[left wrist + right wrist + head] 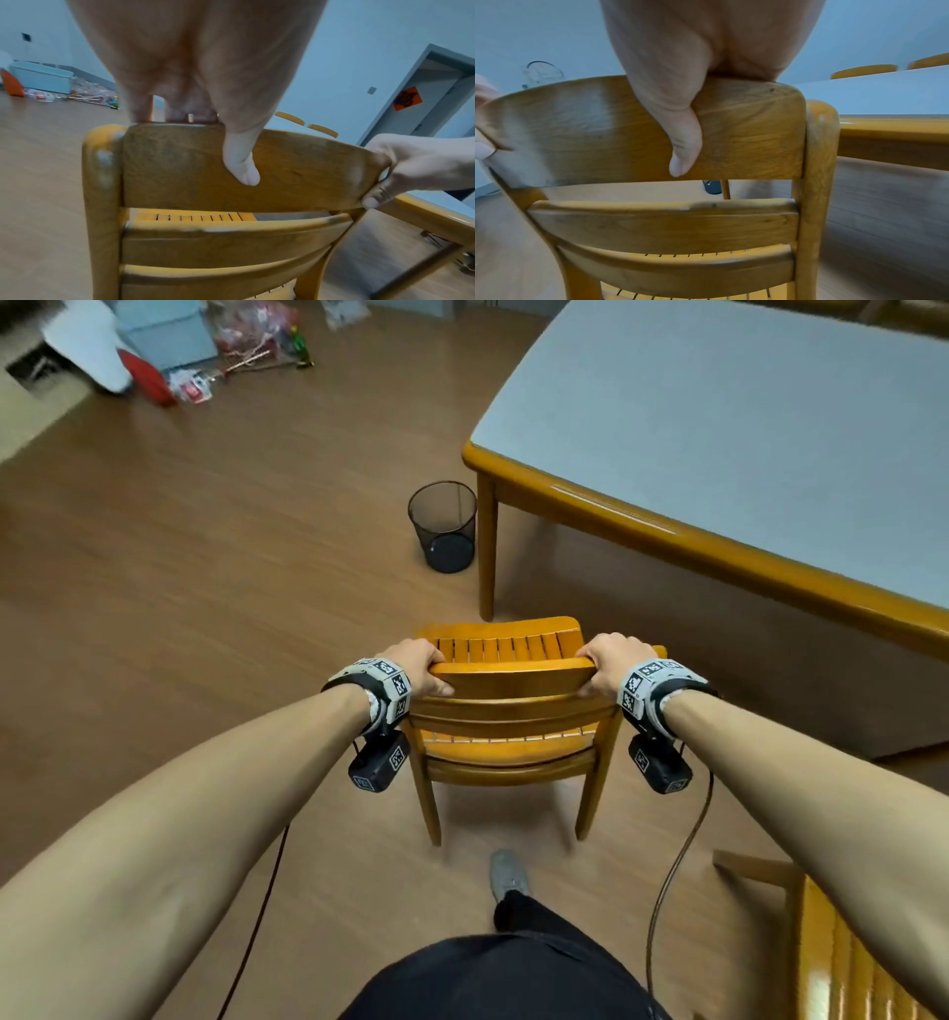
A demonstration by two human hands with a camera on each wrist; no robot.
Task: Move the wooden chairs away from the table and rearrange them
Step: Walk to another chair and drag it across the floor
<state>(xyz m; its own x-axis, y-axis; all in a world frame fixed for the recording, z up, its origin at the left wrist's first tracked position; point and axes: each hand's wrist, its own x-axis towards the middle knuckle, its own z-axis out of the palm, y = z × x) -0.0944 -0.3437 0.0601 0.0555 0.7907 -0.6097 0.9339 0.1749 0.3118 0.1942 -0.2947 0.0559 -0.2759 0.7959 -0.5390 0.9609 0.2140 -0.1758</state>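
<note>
- Honey-coloured wood fills my head view: the wooden chair [506, 706] stands on the floor [205, 588] with its back toward me, just off the near corner of the table [719, 454] and apart from it.
- My left hand [418, 667] is clamped on the left end of the chair's top rail [513, 677]; on the left wrist camera I see the fingers hooked over the upper edge and the thumb [240, 162] pressed flat down the rear face.
- My right hand [608, 662] is clamped the same way on the right end of that rail; the right wrist camera shows the thumb [682, 142] lying down the back of the rail, beside the right post [818, 162].
- Both forearms reach straight out, and each wrist carries a marker-printed band with a small black camera block hanging below it.
- The slatted seat [506, 647] shows beyond the rail, facing away from me.
- A black mesh wastebasket [444, 526] stands on the floor just beside the table leg [487, 546], past the chair.
- A second wooden chair [842, 952] sits at my lower right, only partly in view.
- One grey shoe [508, 873] is planted just behind the chair's rear legs.
- Far off at upper left I see a pale blue box [164, 331] amid loose clutter on the floor.
- Two more chair backs [863, 71] peek over the far side of the table on the right wrist view.
</note>
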